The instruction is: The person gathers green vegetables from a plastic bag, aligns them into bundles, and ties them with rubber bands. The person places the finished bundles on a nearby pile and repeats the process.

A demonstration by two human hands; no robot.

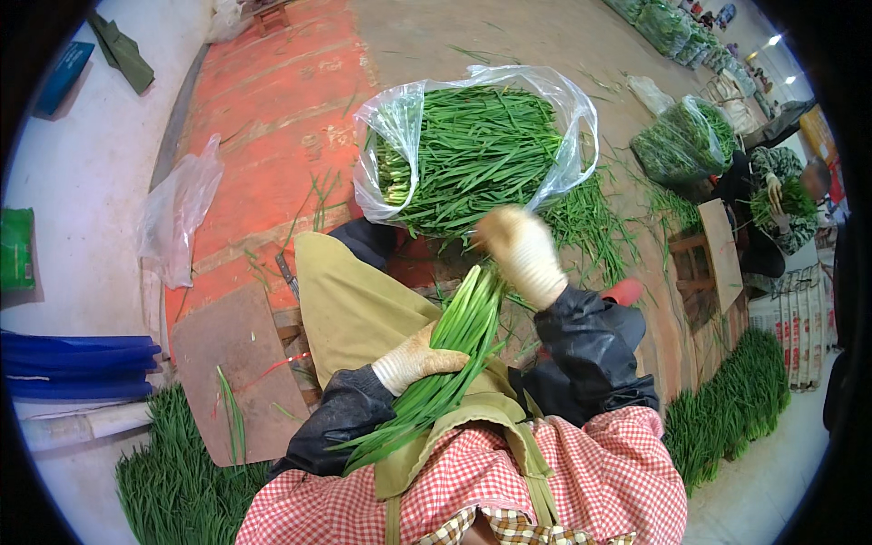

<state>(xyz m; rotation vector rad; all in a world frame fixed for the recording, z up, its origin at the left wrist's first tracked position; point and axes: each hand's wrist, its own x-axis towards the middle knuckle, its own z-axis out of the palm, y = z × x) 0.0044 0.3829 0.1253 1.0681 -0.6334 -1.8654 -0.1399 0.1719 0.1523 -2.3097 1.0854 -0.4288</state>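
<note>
A bunch of Chinese chives (458, 334) lies slantwise over my lap, its pale cut ends pointing away from me. My left hand (424, 360), in a cream work glove, grips it around the middle. Just beyond those pale ends is my right hand (521, 253), gloved alike and blurred by motion. Its fingers look curled, but whether they hold any stalks cannot be told. In front of me an opened clear plastic bag (579, 129) holds a large heap of chives (484, 157), pale ends to the left.
Loose chive leaves (593, 225) litter the floor beside the bag. At my left are a board (238, 375), a knife (286, 272) and standing chives (184, 470); more chives (729, 402) stand at right. A co-worker (783, 191) sits right, near another filled bag (684, 139).
</note>
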